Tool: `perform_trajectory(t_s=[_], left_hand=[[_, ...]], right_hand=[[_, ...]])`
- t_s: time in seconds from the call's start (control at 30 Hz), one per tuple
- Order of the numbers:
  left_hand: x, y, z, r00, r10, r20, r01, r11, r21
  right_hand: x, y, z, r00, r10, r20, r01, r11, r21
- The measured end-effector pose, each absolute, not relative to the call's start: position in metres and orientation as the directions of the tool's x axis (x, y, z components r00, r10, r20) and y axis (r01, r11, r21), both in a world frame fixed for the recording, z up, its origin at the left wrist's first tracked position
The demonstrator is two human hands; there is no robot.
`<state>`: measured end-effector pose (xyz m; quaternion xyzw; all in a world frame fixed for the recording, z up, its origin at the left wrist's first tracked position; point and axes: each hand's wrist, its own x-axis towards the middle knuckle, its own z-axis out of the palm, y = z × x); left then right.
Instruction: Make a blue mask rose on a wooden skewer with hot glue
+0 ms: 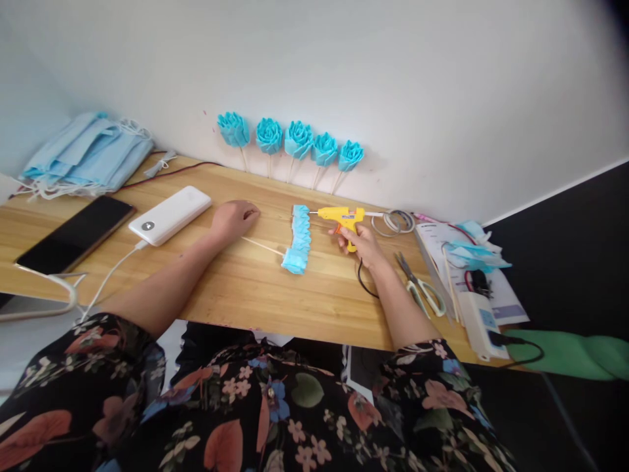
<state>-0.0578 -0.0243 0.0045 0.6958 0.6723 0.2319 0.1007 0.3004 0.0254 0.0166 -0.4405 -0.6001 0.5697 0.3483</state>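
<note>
My right hand (pixel 362 244) is wrapped round the handle of a yellow hot glue gun (pixel 339 214), fingers at its orange trigger. The nozzle points left and reaches the far end of a pleated light-blue strip (pixel 301 229) lying on the table. At its near end the strip is rolled around one end of a thin wooden stick (pixel 263 245), which lies flat and points left. My left hand (pixel 234 219) rests on the table left of the strip, fingers curled together with nothing visible in them. The stick's free end lies just below that hand, apart from it.
Several blue folded roses (pixel 269 136) on sticks lean against the wall. Masks (pixel 88 154), a phone (pixel 76 233) and a white power bank (pixel 170 215) lie left. At right are scissors (pixel 420 285), papers (pixel 506 298), a tape roll (pixel 403 221) and a power strip (pixel 481 324).
</note>
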Motion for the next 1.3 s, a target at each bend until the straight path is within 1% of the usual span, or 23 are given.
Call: perform_trajectory(t_s=[0.17, 0.33, 0.57, 0.9, 1.3], left_hand=[[-0.061, -0.031, 0.007, 0.0, 0.983, 0.184, 0.897, -0.082, 0.435], [-0.065, -0.035, 0.008, 0.037, 0.981, 0.193, 0.884, -0.122, 0.451], [-0.066, -0.034, 0.007, 0.041, 0.982, 0.184, 0.874, -0.125, 0.47], [-0.064, -0.034, 0.009, 0.063, 0.98, 0.19, 0.842, -0.155, 0.517], [-0.068, -0.032, 0.004, 0.106, 0.971, 0.216, 0.843, -0.203, 0.498]], right_hand=[[0.296, 0.024, 0.014, -0.302, 0.952, -0.054, 0.079, -0.032, -0.996], [0.292, 0.021, 0.017, -0.287, 0.958, -0.016, 0.07, 0.004, -0.998], [0.293, 0.02, 0.017, -0.276, 0.961, -0.031, 0.025, -0.025, -0.999], [0.291, 0.023, 0.014, -0.279, 0.959, -0.043, 0.03, -0.036, -0.999], [0.291, 0.023, 0.013, -0.307, 0.951, -0.036, 0.061, -0.018, -0.998]])
